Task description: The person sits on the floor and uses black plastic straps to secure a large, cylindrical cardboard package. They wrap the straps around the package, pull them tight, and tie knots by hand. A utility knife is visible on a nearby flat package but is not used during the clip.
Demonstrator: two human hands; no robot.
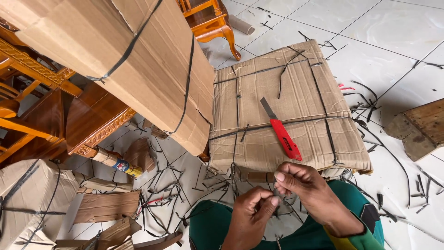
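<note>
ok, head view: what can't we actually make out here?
- What the left hand and right hand pinch: too thin, covered by the fingers.
- What the strapped cardboard bundle wraps: hidden by the cardboard.
- Part of the red utility knife: crossed by a black strap.
- The wrapped piece at upper left: cut off by the top edge.
- The wooden board: cut off by the right edge.

Both hands meet low in the view, close together in front of the person's lap. The left hand [252,208] comes up from below, back of the hand toward the camera, thumb and forefinger pinched together at the tips. The right hand [298,183] sits just above and to the right, wrist bent, fingers curled inward and pinched. The fingertips of the two hands nearly touch.
</note>
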